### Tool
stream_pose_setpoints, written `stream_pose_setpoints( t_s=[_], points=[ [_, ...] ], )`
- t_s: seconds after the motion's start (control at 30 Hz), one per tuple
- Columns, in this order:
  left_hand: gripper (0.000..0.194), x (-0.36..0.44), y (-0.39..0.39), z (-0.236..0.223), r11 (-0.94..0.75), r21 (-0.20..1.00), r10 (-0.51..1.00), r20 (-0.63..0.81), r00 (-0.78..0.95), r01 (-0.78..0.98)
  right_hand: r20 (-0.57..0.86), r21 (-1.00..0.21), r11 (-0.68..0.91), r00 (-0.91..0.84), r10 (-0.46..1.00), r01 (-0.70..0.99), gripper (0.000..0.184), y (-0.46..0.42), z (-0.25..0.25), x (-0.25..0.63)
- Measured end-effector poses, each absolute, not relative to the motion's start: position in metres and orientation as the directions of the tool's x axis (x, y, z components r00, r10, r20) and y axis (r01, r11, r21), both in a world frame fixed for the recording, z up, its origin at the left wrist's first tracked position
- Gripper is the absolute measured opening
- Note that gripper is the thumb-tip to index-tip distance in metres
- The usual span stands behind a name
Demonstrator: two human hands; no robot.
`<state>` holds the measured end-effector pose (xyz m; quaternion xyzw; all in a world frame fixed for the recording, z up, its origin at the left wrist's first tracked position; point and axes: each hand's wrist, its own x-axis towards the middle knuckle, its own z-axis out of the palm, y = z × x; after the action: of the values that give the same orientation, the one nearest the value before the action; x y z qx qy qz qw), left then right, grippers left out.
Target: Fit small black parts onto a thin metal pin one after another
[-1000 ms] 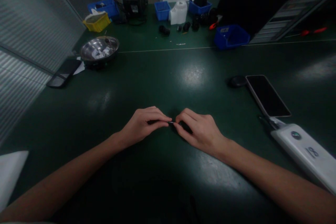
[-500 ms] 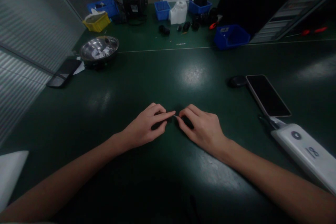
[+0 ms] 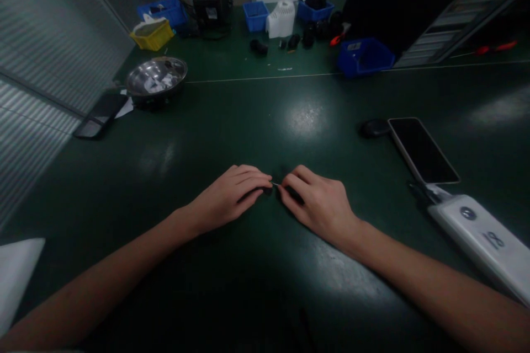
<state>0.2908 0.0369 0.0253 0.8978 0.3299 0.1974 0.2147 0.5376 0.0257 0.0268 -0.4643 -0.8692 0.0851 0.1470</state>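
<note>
Low over the green table (image 3: 232, 121), my left hand (image 3: 234, 193) is closed around a small dark piece (image 3: 267, 191), most of which its fingers cover. A thin, light-coloured pin-like bit (image 3: 275, 184) spans the narrow gap between the two hands. My right hand (image 3: 317, 198) pinches the right end of that thin bit between thumb and forefinger. What kind of part either one is cannot be made out. The hands are a small distance apart, fingertips facing each other.
To the right lie a phone (image 3: 424, 150), a black mouse-like object (image 3: 375, 128) and a white device (image 3: 482, 237). A metal bowl (image 3: 134, 85) with white scraps stands at the left. Blue bins (image 3: 364, 58), a yellow bin (image 3: 153, 36) and black parts (image 3: 259, 47) line the back.
My left fingers have closed together over the dark piece; the forefinger, stretched out before, now lies beside the others. My right hand is nearly unmoved.
</note>
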Motion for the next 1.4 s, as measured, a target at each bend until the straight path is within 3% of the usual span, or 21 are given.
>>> stream_pose_setpoints(
  t_s=[0.13,0.23,0.33,0.43,0.53,0.7,0.83,1.07,1.4],
  points=[
    [0.033,0.279,0.046,0.022,-0.769,0.374,0.615,0.212,0.760,0.518,0.187,-0.278,0.530,-0.495,0.848,0.801,0.025,0.025,0.027,0.537],
    [0.032,0.256,0.063,0.021,-0.698,0.371,0.708,0.223,0.671,0.613,0.172,-0.302,0.517,-0.487,0.856,0.801,0.025,0.026,0.028,0.538],
    [0.032,0.214,0.087,0.021,-0.521,0.378,0.853,0.225,0.470,0.765,0.164,-0.326,0.517,-0.491,0.856,0.791,0.026,0.026,0.029,0.538],
    [0.035,0.157,0.109,0.019,-0.219,0.368,0.961,0.243,0.134,0.904,0.162,-0.332,0.515,-0.490,0.856,0.790,0.026,0.026,0.029,0.538],
    [0.040,0.099,0.122,0.015,0.032,0.413,0.954,0.260,-0.152,0.910,0.161,-0.331,0.513,-0.488,0.858,0.792,0.025,0.027,0.028,0.538],
    [0.047,0.039,0.125,0.008,0.221,0.472,0.878,0.284,-0.385,0.853,0.158,-0.337,0.511,-0.488,0.858,0.791,0.025,0.026,0.027,0.539],
    [0.043,0.032,0.121,0.008,0.254,0.431,0.852,0.324,-0.411,0.866,0.168,-0.346,0.516,-0.489,0.856,0.784,0.026,0.027,0.027,0.539],
    [0.038,0.046,0.113,0.016,0.145,0.285,0.878,0.404,-0.256,0.947,0.160,-0.348,0.513,-0.490,0.857,0.784,0.025,0.028,0.027,0.539],
    [0.039,0.052,0.113,0.020,0.126,0.193,0.904,0.382,-0.193,0.973,0.170,-0.368,0.518,-0.492,0.854,0.772,0.026,0.028,0.027,0.539]
  ],
)
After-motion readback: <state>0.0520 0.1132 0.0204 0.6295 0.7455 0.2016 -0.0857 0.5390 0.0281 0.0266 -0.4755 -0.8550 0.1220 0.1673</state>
